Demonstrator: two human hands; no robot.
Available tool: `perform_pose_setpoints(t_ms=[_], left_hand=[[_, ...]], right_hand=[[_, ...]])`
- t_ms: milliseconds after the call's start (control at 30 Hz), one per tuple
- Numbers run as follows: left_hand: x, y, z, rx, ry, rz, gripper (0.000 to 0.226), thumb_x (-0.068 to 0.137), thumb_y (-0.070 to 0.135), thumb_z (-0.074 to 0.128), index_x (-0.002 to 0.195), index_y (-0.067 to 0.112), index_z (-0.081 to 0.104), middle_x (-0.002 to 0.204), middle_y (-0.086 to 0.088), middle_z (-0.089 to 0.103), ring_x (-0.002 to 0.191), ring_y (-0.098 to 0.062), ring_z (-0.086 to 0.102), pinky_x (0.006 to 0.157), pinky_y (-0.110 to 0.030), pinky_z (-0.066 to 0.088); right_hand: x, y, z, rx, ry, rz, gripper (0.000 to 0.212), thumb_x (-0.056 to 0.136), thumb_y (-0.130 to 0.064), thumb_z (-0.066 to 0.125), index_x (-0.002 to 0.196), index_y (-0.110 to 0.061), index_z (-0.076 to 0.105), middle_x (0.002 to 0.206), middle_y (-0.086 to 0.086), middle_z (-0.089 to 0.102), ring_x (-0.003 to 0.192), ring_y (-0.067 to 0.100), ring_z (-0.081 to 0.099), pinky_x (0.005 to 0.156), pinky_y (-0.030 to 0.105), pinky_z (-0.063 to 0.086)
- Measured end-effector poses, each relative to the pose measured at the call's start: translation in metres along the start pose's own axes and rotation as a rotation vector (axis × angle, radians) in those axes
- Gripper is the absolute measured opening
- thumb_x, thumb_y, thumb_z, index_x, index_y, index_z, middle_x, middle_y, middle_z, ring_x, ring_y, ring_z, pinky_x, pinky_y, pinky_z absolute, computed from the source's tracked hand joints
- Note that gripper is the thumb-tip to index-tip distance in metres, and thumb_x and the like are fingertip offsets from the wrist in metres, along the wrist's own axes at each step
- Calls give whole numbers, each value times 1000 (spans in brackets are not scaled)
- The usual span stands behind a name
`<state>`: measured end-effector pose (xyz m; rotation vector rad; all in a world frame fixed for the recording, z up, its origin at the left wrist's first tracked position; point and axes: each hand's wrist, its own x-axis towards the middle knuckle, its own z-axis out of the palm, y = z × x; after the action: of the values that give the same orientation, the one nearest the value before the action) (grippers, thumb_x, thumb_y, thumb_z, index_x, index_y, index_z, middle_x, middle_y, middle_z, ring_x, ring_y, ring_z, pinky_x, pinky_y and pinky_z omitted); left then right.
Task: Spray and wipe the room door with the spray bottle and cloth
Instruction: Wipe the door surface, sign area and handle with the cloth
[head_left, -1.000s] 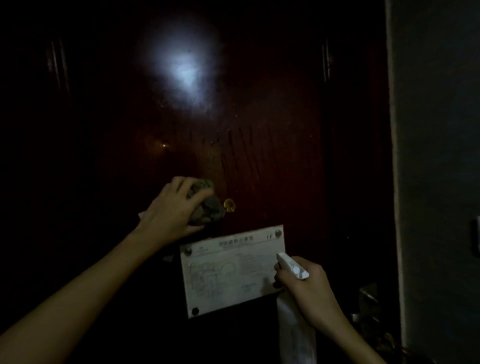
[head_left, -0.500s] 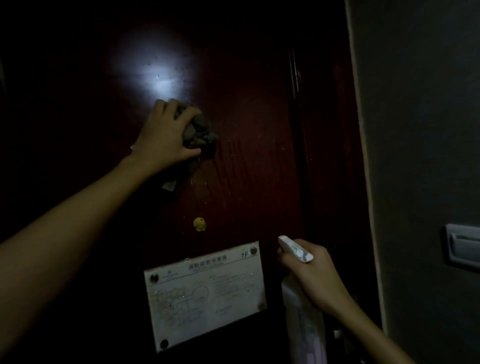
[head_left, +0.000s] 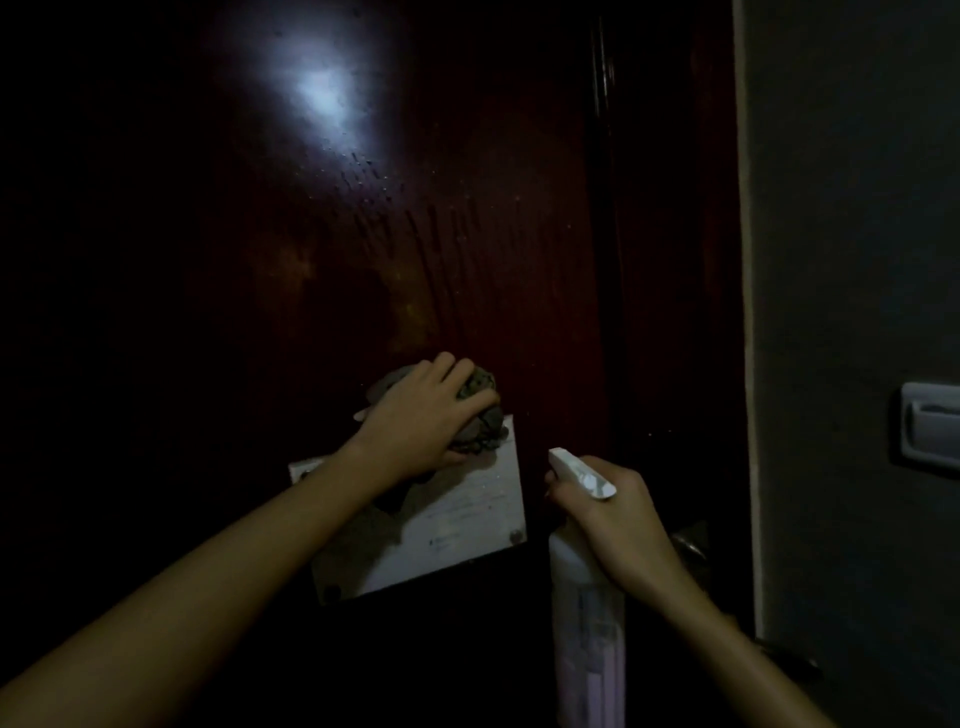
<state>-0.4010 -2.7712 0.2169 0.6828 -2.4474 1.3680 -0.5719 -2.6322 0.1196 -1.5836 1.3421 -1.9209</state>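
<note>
A dim view from head height. Two bare forearms reach forward from the lower edge.

The right hand (head_left: 623, 514) is nearest. Its fingers are curled round the neck of a white spray bottle (head_left: 587, 613), which hangs upright with its nozzle pointing left towards the door. The bottle is held just in front of the door, not touching it.

A little further on, the left hand (head_left: 421, 421) grips a bunched grey cloth (head_left: 483, 431), with its fingers curled over the top. It presses the cloth against the upper edge of a white printed notice (head_left: 467, 519) fixed to the door by dark corner studs.

Behind them stands the room door (head_left: 415, 218), dark red-brown polished wood. It is streaked with wet droplets and run marks above the cloth, and a bright patch of reflected light shows near the top.

To the right of the door is a grey wall (head_left: 857, 260), with a pale switch plate (head_left: 930, 431) on it.
</note>
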Motion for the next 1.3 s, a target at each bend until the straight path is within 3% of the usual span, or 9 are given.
perform_pose_setpoints(t_ms=[100,267,400,567,700,933,1033,1133,1300], left_hand=[[2,-7,0,-4,13,26,80,68,54,75,135,26,41,128,-12,47,112,-29,42,84,-39,42],[33,-37,-23,6,89,-46,83,65,49,80,136,25,44,127,-13,49,111,-31,46,86,-41,45],[84,-84,-65,8,207,-183,84,63,43,83,136,20,50,123,-19,50,109,-38,47,88,-44,43],[139,-137,-104,-69,360,-329,78,66,41,80,135,20,49,123,-21,47,112,-40,43,93,-47,40],[166,-149,-117,-123,449,-416,72,69,41,76,133,20,49,124,-21,47,116,-41,41,94,-48,38],[135,-40,-56,-85,212,-179,79,66,49,77,134,21,48,126,-19,47,112,-40,43,87,-43,41],[113,34,-17,-102,35,-86,79,75,52,69,142,26,37,140,-15,38,123,-35,36,94,-41,35],[92,89,12,-133,-74,29,76,79,48,68,143,26,34,143,-15,34,126,-34,33,96,-42,34],[70,149,46,-105,-195,158,61,90,35,58,143,23,31,143,-19,34,128,-37,32,98,-44,33]], right_hand=[[0,3,-5,-25,-13,-12,30,80,-22,62,77,8,62,73,25,62,63,19,54,58,45,44],[17,0,-14,-6,-13,-39,17,86,-6,64,74,6,63,67,22,60,60,15,52,57,32,41],[46,-16,-22,15,-10,-96,21,85,-8,65,67,1,59,58,3,54,57,14,49,56,34,39],[82,-43,-39,24,36,-174,31,86,-12,65,56,-16,56,55,-3,54,55,11,49,55,33,38],[98,-54,-58,0,80,-242,28,87,-15,64,68,5,61,62,19,61,58,23,54,56,44,43],[79,-23,-84,-11,119,-183,32,86,-20,63,83,12,65,77,31,66,77,46,63,68,54,50],[61,-8,-86,-66,94,-136,42,80,-30,60,77,12,59,76,32,60,68,39,58,65,54,46],[43,9,-92,-94,92,-68,29,87,-21,62,80,8,63,79,28,64,74,41,61,71,54,49],[18,31,-104,-119,96,-4,24,89,-8,61,75,11,58,65,21,57,59,25,50,59,42,40]])
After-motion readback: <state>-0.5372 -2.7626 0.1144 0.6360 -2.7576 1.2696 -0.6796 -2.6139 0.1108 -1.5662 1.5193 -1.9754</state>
